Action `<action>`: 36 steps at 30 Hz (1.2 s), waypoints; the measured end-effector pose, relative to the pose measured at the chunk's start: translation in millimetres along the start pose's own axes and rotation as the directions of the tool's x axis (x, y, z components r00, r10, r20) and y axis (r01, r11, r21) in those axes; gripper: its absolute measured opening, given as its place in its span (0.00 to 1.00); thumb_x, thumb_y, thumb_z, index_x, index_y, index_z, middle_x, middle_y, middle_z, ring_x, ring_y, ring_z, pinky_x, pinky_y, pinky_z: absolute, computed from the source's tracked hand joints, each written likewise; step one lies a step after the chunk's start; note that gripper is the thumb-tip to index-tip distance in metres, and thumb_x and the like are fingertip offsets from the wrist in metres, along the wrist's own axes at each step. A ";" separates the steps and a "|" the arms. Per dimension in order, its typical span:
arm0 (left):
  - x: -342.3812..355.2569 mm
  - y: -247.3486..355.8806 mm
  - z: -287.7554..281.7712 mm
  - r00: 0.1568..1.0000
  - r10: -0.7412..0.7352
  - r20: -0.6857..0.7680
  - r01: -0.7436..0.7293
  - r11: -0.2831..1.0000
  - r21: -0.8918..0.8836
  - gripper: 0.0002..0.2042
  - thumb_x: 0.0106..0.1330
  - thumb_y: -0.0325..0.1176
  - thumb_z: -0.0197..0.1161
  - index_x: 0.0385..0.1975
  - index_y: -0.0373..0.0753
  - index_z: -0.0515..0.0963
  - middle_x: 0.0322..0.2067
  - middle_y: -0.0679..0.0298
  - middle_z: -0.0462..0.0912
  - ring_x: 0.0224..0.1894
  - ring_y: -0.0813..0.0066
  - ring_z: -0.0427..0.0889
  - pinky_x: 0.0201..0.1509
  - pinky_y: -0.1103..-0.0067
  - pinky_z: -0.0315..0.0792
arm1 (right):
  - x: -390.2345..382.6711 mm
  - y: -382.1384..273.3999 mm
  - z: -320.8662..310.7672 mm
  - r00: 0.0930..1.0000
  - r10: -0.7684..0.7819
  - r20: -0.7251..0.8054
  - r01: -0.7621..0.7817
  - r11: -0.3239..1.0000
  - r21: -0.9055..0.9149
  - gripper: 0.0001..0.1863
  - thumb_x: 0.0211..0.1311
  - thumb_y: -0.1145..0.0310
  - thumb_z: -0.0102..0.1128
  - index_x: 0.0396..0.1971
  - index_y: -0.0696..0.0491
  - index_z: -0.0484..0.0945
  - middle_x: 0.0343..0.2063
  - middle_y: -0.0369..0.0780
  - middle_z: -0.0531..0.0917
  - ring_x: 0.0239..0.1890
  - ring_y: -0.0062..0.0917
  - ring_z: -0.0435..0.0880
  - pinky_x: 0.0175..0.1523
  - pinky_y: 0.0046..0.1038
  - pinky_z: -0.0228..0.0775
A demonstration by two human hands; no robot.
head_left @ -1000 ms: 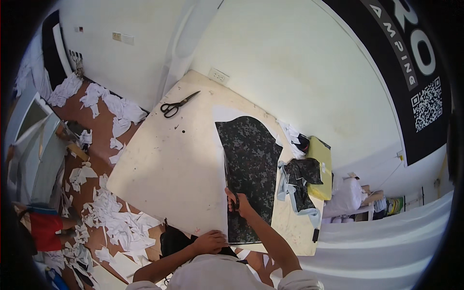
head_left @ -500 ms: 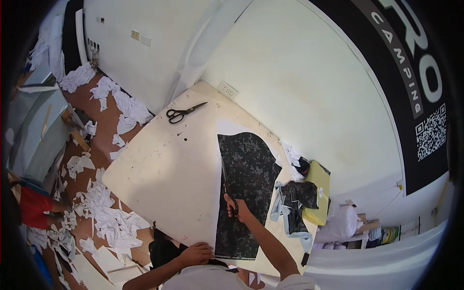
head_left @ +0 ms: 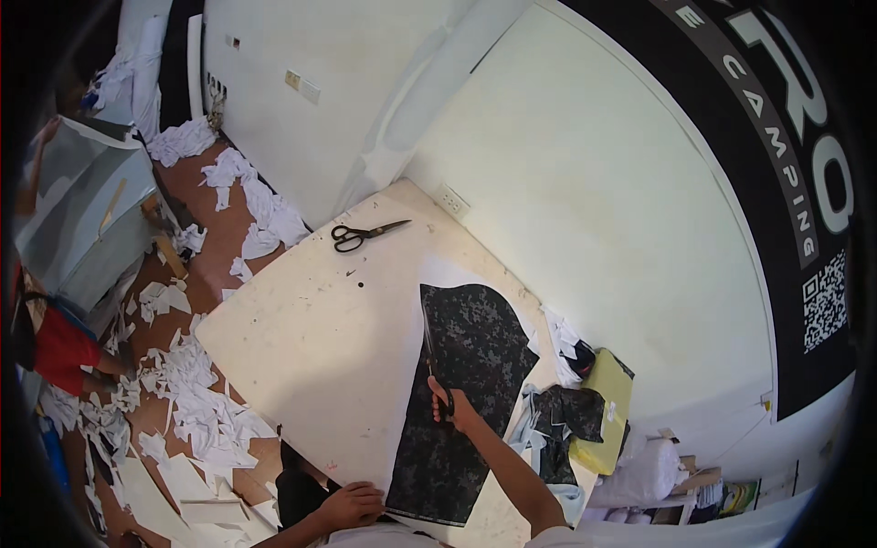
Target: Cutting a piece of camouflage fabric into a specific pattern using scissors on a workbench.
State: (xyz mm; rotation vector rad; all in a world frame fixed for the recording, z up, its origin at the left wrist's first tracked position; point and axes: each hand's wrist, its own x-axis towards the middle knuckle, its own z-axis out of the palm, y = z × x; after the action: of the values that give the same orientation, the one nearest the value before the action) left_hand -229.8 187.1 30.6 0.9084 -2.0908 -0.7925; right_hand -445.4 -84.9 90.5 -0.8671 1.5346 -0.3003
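Two hands, right hand (head_left: 454,408) scissoring camouflage fabric (head_left: 461,384)

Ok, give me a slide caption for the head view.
Right hand cuts camouflage fabric with scissors while left hand presses its near edge.

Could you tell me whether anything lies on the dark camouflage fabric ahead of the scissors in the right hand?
Nothing visible does. The right hand holds black-handled scissors at the left edge of the dark camouflage fabric piece, which lies bare up to its rounded top. The spare black scissors rest apart, farther up the table.
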 end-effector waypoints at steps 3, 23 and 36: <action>-1.2 5.2 0.3 1.000 -0.019 -0.008 0.019 0.999 0.037 0.05 0.59 0.34 0.66 0.34 0.44 0.82 0.42 0.67 0.83 0.52 0.70 0.80 0.65 0.69 0.68 | 6.8 -8.7 -4.9 1.000 -0.015 0.019 0.015 1.000 -0.018 0.29 0.56 0.38 0.67 0.18 0.49 0.71 0.17 0.33 0.72 0.18 0.23 0.73 0.27 0.25 0.70; -2.1 8.1 -4.0 0.997 -0.069 0.024 0.068 0.996 0.049 0.08 0.63 0.38 0.64 0.38 0.45 0.82 0.45 0.66 0.83 0.56 0.70 0.78 0.66 0.67 0.66 | 50.3 -42.8 -1.3 1.000 -0.004 0.025 0.003 1.000 0.031 0.30 0.53 0.36 0.69 0.18 0.48 0.71 0.16 0.34 0.72 0.17 0.23 0.73 0.26 0.25 0.71; 9.4 -16.4 -6.9 0.932 -0.096 0.350 0.126 0.990 -0.063 0.11 0.68 0.43 0.57 0.40 0.45 0.81 0.45 0.62 0.83 0.55 0.66 0.78 0.60 0.65 0.67 | 82.7 -64.3 7.9 0.991 -0.030 0.131 0.024 0.999 0.047 0.26 0.60 0.43 0.67 0.21 0.50 0.72 0.18 0.34 0.73 0.18 0.23 0.72 0.27 0.26 0.71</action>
State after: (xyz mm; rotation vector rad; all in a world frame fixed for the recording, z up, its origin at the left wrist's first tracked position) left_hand -223.2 168.8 25.6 0.8981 -2.2995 -1.1633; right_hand -410.2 -181.7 69.7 -0.8566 1.3894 -0.2906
